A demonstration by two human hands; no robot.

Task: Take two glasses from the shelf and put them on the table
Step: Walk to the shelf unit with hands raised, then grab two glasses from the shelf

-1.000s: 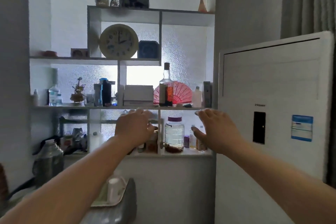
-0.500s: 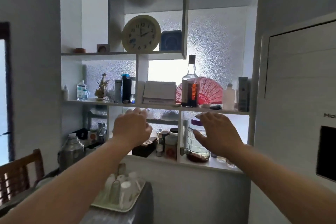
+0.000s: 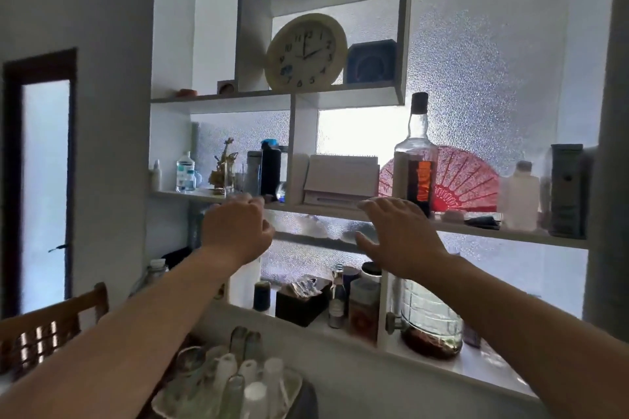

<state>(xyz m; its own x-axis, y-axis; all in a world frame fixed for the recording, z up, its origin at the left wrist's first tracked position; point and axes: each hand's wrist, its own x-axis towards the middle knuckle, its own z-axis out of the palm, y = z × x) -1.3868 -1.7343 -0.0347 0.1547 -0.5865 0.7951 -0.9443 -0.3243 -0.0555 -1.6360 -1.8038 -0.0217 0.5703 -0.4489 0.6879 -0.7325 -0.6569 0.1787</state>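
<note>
The white wall shelf (image 3: 476, 226) fills the view, lit from behind by frosted glass. On its middle board, left of the divider, faint clear glasses (image 3: 240, 178) stand between a small figurine and dark flasks. My left hand (image 3: 238, 231) is raised just below and in front of them, with its fingers loosely curled and nothing in it. My right hand (image 3: 398, 238) hovers at the same height in front of the middle board, fingers spread and empty. Neither hand touches anything. No table top is in view.
A tall liquor bottle (image 3: 417, 160) and a red fan (image 3: 463, 184) stand right of my right hand. A clock (image 3: 306, 51) sits above. Below are a tray of upturned cups (image 3: 238, 381), a big glass jar (image 3: 432, 323), small bottles and a wooden chair (image 3: 51, 326).
The view has moved closer to the shelf and swung left, so the white cabinet on the right is gone. Both hands stay raised and empty, now higher against the middle board.
</note>
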